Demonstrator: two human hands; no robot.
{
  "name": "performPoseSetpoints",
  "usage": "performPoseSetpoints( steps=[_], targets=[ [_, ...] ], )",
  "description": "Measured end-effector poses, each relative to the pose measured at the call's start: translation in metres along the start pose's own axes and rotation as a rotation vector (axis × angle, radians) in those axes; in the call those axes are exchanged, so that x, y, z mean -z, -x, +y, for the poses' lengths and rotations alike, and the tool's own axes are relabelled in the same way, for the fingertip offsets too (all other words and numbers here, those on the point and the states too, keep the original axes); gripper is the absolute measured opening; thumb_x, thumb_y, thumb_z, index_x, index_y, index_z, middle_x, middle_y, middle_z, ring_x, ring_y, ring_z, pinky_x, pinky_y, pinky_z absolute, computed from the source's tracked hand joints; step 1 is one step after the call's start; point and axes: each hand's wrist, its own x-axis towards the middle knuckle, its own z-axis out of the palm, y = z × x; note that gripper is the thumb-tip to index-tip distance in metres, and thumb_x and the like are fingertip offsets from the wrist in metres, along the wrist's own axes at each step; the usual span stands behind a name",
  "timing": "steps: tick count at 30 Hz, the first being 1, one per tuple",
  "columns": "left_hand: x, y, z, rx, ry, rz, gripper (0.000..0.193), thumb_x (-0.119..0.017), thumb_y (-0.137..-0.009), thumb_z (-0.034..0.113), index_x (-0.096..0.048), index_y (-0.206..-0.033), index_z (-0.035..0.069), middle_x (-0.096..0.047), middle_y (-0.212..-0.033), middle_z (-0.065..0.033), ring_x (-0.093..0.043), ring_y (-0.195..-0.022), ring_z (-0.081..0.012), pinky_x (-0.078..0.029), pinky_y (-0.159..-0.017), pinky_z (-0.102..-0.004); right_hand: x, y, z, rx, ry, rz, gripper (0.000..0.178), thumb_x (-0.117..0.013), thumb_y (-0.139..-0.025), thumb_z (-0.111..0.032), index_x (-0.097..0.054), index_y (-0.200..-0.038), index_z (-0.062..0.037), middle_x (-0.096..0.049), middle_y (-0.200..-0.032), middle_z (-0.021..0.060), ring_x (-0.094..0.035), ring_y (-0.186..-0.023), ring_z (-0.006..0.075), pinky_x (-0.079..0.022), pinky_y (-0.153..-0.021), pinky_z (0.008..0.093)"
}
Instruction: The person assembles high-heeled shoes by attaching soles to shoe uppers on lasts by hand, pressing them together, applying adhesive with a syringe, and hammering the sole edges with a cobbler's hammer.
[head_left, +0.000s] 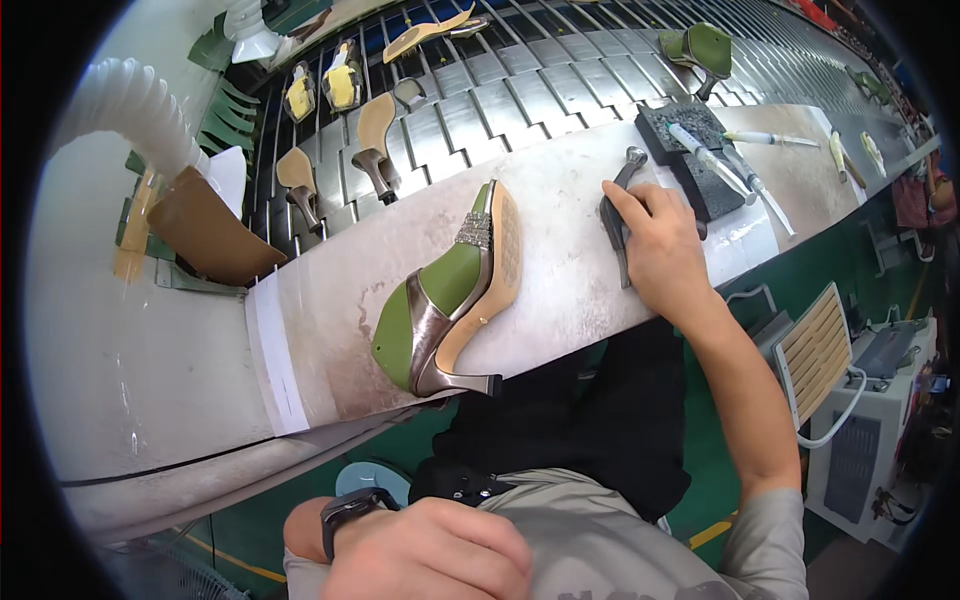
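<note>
On the pale worktop, my right hand is closed around dark metal pincers, its index finger lying along them; part of the tool is hidden under the palm. To its left a green and bronze high-heeled shoe lies on its side, with a glittery band at the back, its tan sole facing right and its heel toward me. Neither hand touches the shoe. Low in the picture, in front of my chest, my left hand is curled and slightly blurred, a dark watch on its wrist. Whatever its fingers may hold is hidden.
Beyond the worktop runs a slatted metal conveyor carrying soles with heels and another green shoe. Syringes rest on dark blocks beside my right hand. A white ribbed hose and a brown board stand left.
</note>
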Motion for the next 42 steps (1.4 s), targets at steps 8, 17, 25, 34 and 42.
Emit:
performPoseSetpoints(
  steps=[8, 17, 25, 34, 42],
  targets=[
    [0.067, -0.001, -0.034, 0.196, -1.16, 0.217, 0.07, -0.09, -0.081, 0.025, -0.06, -0.139, 0.002, -0.067, -0.134, -0.0219, -0.068, -0.119, -0.036, -0.054, -0.102, -0.0495, 0.014, 0.005, -0.04, -0.143, -0.395, -0.215, 0.038, -0.07, -0.089, 0.0, -0.073, -0.127, -0.0013, -0.069, -0.098, 0.0139, -0.069, -0.087, 0.0316, -0.056, -0.079, 0.0372],
    [0.146, -0.006, -0.097, 0.684, -1.304, 0.301, 0.119, -0.094, -0.072, 0.023, -0.027, -0.168, 0.0, -0.068, -0.128, -0.0308, -0.069, -0.112, -0.0497, -0.056, -0.096, -0.0488, -0.014, -0.002, -0.099, -0.87, -1.737, -0.046, 0.028, -0.068, -0.105, -0.014, -0.068, -0.125, 0.0056, -0.076, -0.122, 0.0173, -0.073, -0.112, 0.0203, -0.061, -0.1, 0.0379],
    [0.149, -0.012, -0.093, 0.659, -1.314, 0.262, 0.118, -0.094, -0.072, 0.021, -0.028, -0.166, -0.005, -0.067, -0.115, -0.0237, -0.067, -0.101, -0.0438, -0.054, -0.087, -0.0496, -0.009, -0.019, -0.075, -0.388, -1.366, -0.17, 0.031, -0.076, -0.093, -0.007, -0.07, -0.122, 0.0038, -0.078, -0.119, 0.0203, -0.077, -0.108, 0.0265, -0.061, -0.098, 0.0392],
    [0.154, -0.004, -0.09, 0.683, -1.303, 0.282, 0.115, -0.093, -0.074, 0.023, -0.029, -0.165, -0.007, -0.066, -0.112, -0.0196, -0.067, -0.1, -0.0384, -0.053, -0.084, -0.0465, 0.007, -0.052, -0.073, -0.509, -1.244, -0.432, 0.033, -0.08, -0.09, -0.005, -0.074, -0.122, -0.0008, -0.08, -0.111, 0.0141, -0.078, -0.089, 0.0214, -0.061, -0.081, 0.0336],
    [0.154, -0.003, -0.082, 0.719, -1.24, 0.26, 0.118, -0.095, -0.074, 0.023, -0.026, -0.165, -0.01, -0.068, -0.114, -0.02, -0.067, -0.096, -0.0392, -0.05, -0.081, -0.0471, 0.011, -0.104, -0.063, -0.189, -1.088, -0.56, 0.026, -0.08, -0.093, -0.005, -0.075, -0.118, -0.0003, -0.081, -0.108, 0.0117, -0.077, -0.094, 0.0143, -0.06, -0.082, 0.0289]
  ],
)
